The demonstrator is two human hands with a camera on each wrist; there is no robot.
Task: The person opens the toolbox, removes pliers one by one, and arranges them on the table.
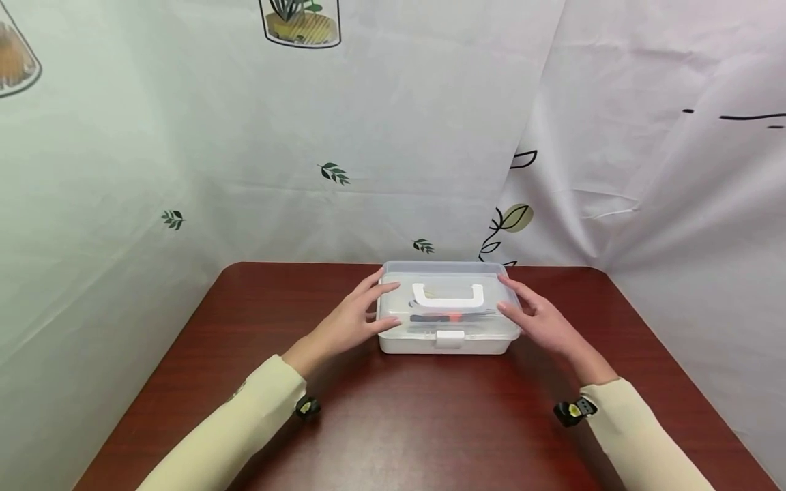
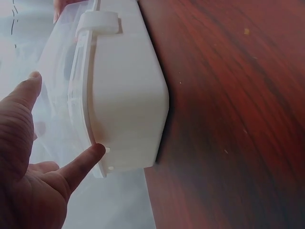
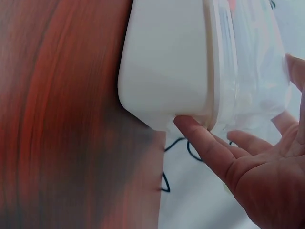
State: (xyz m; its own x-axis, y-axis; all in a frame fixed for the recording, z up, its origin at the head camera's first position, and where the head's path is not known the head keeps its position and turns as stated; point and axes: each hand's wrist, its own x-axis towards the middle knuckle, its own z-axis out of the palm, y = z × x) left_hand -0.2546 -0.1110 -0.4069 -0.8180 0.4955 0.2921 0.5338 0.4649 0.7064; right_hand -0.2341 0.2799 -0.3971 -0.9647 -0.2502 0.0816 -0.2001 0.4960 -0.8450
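A storage box with a white base (image 1: 411, 346) and a clear lid (image 1: 402, 300) stands upright near the table's far edge. Its lid is down, with a white handle (image 1: 451, 304) on top and a white latch (image 1: 450, 339) in front. Through the lid shows a dark, slender thing (image 1: 426, 318) with an orange-red part, its kind unclear. My left hand (image 1: 350, 319) lies at the box's left end, fingers spread and fairly straight, one fingertip touching the side. At the opposite end is my right hand (image 1: 548, 329), fingers extended, a fingertip against the base's end wall.
The box rests on a dark red-brown wooden table (image 1: 393, 423) with rounded far corners. White cloth (image 1: 393, 123) printed with leaves and plants hangs behind and along the sides. Each wrist carries a small black camera (image 1: 307, 407) at the cuff of a cream sleeve (image 1: 233, 423).
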